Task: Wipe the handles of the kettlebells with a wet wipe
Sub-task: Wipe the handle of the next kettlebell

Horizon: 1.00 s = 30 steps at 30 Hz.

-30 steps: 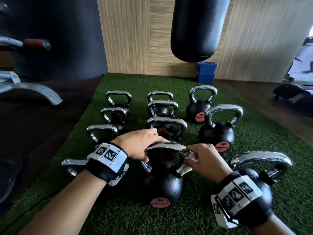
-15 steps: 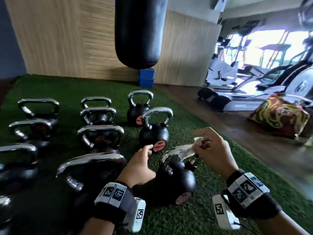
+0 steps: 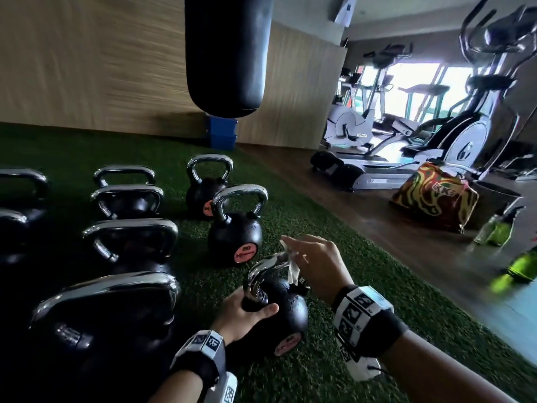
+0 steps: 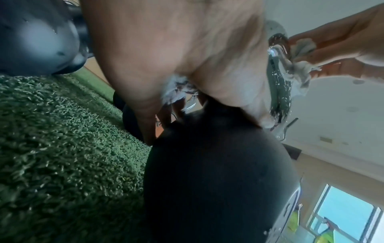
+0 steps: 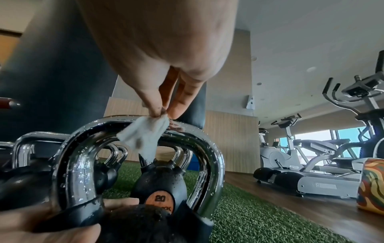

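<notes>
Chrome handle (image 3: 266, 267) of the nearest kettlebell (image 3: 286, 308) on the green turf (image 3: 334, 382): head cam shows the left hand (image 3: 242, 314) gripping its base and the right hand (image 3: 315, 260) pinching a wet wipe (image 3: 292, 267) against the top. Left wrist cam is blurry, fingers wrapped round the handle. Right wrist cam shows thumb and fingertips (image 5: 154, 108) narrowly pinching the wipe.

Head high; wrists close, kettlebell (image 3: 279, 309) shared
</notes>
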Available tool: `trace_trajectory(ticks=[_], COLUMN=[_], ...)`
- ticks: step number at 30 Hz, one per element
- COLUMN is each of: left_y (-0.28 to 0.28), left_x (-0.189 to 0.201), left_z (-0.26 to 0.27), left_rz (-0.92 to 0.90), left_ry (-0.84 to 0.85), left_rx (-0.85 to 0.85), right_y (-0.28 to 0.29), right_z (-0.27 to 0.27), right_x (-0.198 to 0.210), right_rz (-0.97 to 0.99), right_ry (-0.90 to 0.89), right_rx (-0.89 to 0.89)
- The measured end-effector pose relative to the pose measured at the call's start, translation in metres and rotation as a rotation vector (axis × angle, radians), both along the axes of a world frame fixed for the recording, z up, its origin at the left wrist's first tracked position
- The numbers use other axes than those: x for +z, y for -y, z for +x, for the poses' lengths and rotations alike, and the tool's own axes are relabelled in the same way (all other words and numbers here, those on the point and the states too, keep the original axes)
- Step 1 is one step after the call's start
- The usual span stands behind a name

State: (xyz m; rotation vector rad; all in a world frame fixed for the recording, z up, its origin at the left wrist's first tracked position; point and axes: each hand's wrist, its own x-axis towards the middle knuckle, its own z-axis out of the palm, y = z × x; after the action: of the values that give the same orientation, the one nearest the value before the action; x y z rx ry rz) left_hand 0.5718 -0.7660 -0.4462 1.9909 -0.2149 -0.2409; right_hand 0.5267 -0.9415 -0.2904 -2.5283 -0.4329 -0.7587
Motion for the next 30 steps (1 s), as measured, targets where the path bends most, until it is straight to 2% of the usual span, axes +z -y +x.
trace_trajectory(ticks=[4,7,11,16,20,24,27,30], left_y=[-0.003,-0.004,-0.004,-0.006,-0.006,-0.006,-0.004,-0.002], left_x=[0.001,0.002,-0.002,-0.007,-0.005,-0.002,-0.003,-0.006], left_z=[0.002,0.001,0.000,0.004,0.003,0.002,0.001,-0.001], left_rz=[0.029,0.033,0.018,0.029,0.053,0.087,0.140,0.132], left_ry=[0.025,0.025,0.043,0.057,0.090,0.130,0.174,0.190], left_rx=[-0.048,-0.051,-0.040,-0.020,-0.063,-0.039,-0.032,0.014], right_y=[-0.001,-0.001,0.010,0.017,0.042,0.047,0.064,0.084], right_z=[0.009,0.005,0.008,0.012,0.019,0.023,0.030,0.034], right_x=[-0.009,-0.014,-0.009,0.001,-0.012,-0.028,-0.030,-0.031], right_rz=[-0.278,-0.242,-0.464,-0.290,-0.146,-0.215,-0.171,-0.157], right_ry=[-0.233,-0.215,-0.264,-0.310,-0.220,-0.081,-0.079,-0.079], right_rx=[-0.044,-0.026,0.035,0.155,0.136,0.228,0.283,0.257])
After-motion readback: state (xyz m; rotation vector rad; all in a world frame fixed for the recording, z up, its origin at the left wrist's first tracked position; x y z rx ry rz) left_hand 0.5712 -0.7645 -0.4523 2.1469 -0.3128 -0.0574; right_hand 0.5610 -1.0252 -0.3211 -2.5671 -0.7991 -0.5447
